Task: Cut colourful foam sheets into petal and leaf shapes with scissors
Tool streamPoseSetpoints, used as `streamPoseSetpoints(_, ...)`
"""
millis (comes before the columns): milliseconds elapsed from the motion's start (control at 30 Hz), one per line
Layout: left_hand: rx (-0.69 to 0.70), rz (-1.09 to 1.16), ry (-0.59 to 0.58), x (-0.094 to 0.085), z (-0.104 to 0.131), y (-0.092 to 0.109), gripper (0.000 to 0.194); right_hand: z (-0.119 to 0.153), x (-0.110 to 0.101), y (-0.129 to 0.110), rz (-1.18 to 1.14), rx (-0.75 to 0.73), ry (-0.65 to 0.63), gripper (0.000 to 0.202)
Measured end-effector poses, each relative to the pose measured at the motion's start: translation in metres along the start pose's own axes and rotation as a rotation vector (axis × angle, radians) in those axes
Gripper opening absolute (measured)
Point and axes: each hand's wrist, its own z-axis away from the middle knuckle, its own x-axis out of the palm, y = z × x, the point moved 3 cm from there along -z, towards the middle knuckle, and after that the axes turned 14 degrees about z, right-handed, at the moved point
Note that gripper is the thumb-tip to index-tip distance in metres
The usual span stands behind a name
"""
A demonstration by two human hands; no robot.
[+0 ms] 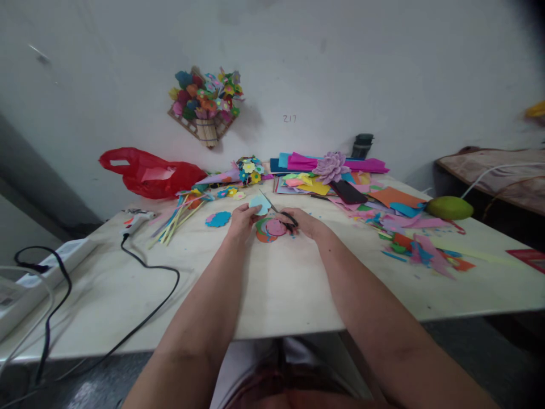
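Note:
Between the fingers of my left hand (244, 221) is a light blue paper piece (259, 203), roughly round. My right hand (303, 222) grips black-handled scissors (290, 220), their blades pointing up and left beside the paper's right edge. Whether the blades touch the paper I cannot tell. Below both hands, several round cut-outs overlap on the table: a pink disc (275, 228) on top, with an orange disc (264, 237) and a green one partly covered. Left of my left hand lies a blue scalloped cut-out (219, 219).
A glue gun (138, 221) with a black cord lies left, near a white power strip (51, 272). Yellow strips (172, 224) and a red plastic bag (153, 176) are behind. At right are colored scraps (421, 250), a dark phone (348, 192) and a green mango-like fruit (450, 208).

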Motion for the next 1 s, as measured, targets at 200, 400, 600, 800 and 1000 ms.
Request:
streamPoseSetpoints(200, 0.003, 0.003, -0.009, -0.0013, -0.0011, -0.0007, 0.028, -0.0007, -0.0002, 0.0010, 0.006, -0.004, -0.002, 0.026)
streamPoseSetpoints(400, -0.004, -0.004, -0.009, -0.0007, -0.0006, -0.0003, 0.027, -0.0008, -0.0005, 0.0016, 0.013, -0.008, 0.001, 0.027)
streamPoseSetpoints(600, -0.010, 0.016, 0.009, 0.0009, 0.0011, 0.0010, 0.027, -0.0005, -0.0009, 0.0016, -0.007, -0.009, 0.002, 0.025)
streamPoseSetpoints(800, -0.006, 0.016, -0.002, 0.0005, 0.0009, 0.0013, 0.024, 0.0002, -0.0015, 0.0010, -0.004, 0.019, -0.004, 0.024)
streamPoseSetpoints(1000, -0.011, 0.014, -0.027, 0.0001, 0.0010, 0.0029, 0.023, 0.0001, -0.0015, 0.0011, 0.008, 0.003, 0.002, 0.026)
